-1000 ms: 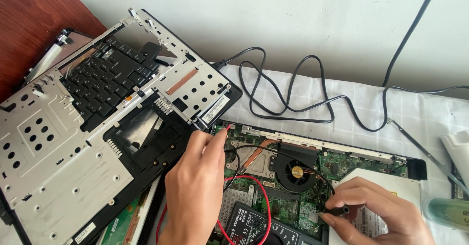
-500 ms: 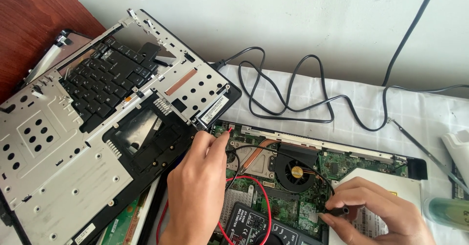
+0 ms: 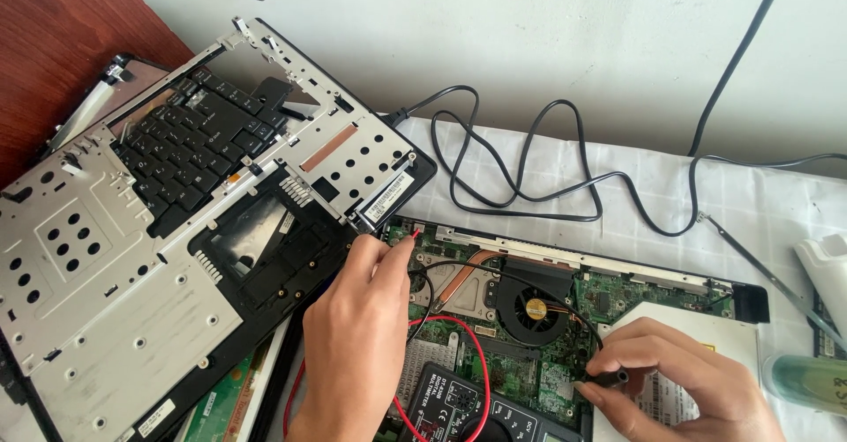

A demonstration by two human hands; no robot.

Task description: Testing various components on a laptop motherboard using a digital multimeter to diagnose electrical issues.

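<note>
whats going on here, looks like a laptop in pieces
A person is probing an opened laptop's motherboard with multimeter leads. The left hand presses the red probe near the board's upper left corner; the right hand holds the black probe against the board beside the cooling fan. The multimeter lies at the bottom edge. The removed keyboard cover lies face down to the left.

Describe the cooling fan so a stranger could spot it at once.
Find the green motherboard lying on the white cloth. Near its middle, between the left hand and right hand, sits the fan: the only round black part, with a yellow hub.
</note>
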